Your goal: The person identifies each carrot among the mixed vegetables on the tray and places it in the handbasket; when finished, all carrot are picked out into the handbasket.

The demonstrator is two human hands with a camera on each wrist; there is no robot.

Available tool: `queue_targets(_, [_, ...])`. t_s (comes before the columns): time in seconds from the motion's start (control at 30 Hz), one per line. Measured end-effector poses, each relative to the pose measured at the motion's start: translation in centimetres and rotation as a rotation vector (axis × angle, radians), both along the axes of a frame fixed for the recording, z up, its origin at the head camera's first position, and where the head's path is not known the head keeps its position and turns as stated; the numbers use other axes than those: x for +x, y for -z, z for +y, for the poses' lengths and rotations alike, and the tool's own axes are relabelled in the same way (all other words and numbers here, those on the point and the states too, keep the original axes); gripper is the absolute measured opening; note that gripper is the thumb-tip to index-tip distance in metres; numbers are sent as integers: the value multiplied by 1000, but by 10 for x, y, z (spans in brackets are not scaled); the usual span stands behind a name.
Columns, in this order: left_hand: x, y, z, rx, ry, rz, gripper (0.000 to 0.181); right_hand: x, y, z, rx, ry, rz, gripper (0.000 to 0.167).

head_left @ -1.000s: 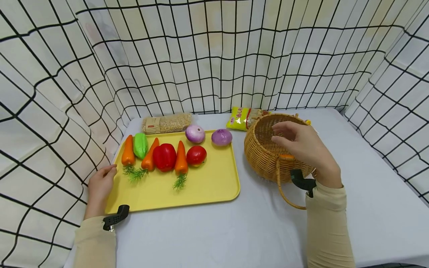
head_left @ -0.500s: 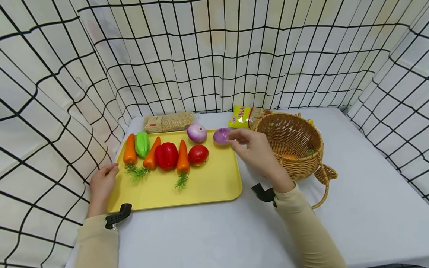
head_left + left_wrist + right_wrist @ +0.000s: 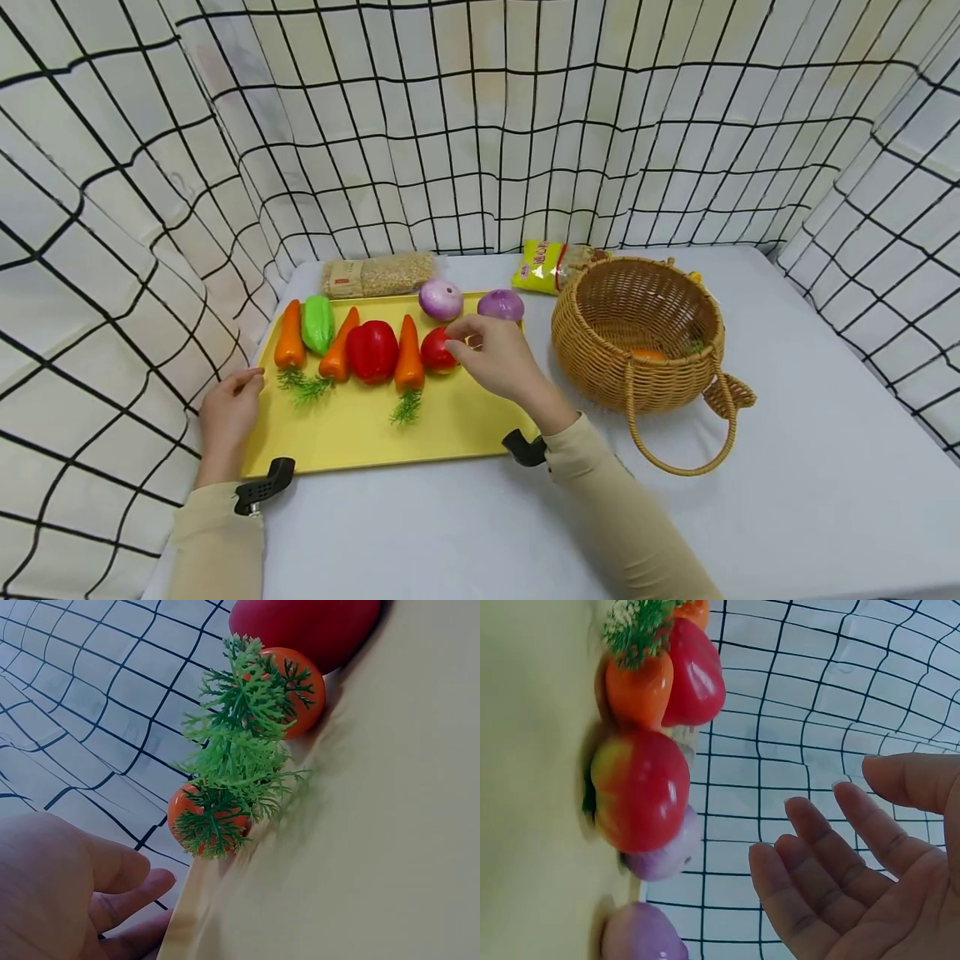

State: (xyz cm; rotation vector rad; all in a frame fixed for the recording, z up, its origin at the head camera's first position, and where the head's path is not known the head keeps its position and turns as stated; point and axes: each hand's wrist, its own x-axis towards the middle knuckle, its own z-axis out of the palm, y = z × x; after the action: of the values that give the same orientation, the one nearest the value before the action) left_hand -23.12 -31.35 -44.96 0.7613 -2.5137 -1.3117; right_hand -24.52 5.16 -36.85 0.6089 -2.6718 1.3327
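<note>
My left hand is at the left edge of a yellow tray; in the left wrist view its fingers lie relaxed beside the rim. My right hand hovers over the tray's right part, thumb and fingers apart, holding nothing. Nearest to it is a red tomato, partly hidden behind the fingertips in the head view and apart from them in the right wrist view. Left of the tomato lie a carrot, a red bell pepper, two more carrots and a ridged green vegetable. Purple onions sit at the back.
A wicker basket with a hanging handle stands right of the tray, something orange inside. A grain bag lies behind the tray, and a yellow packet lies behind the basket. Black netting over white cloth surrounds the table.
My right hand has moved left from over the basket, past the right-hand onion, to near the tomato. My left hand has stayed at the tray's left edge.
</note>
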Motion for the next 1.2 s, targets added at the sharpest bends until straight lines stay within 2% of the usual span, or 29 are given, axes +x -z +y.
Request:
queue_targets(0.1, [2,-1,-3,-2,-8,-3,45,-1,0,-17,-29,9,-41,17])
queue_targets(0.23, [3,0,-6,0,-4,-8,47,-3,3,-36,-79,42,-50,19])
queue_targets(0.4, [2,5,-3,-16,-4,2,45,-6,19,-54,-98,88,-50,20])
queue_targets(0.57, [3,6,0,7,-9,14,44,-5,37,-71,-90,105,-78,27])
queue_targets(0.8, [5,4,-4,6,-13,24,44,0,51,-87,-21,91,-80,35])
queue_targets(0.97, [7,2,-5,-6,-6,21,43,4,52,-90,31,89,-84,37])
queue_targets(1.2, [6,-3,-3,-19,17,48,42,4,57,-89,84,110,-47,39])
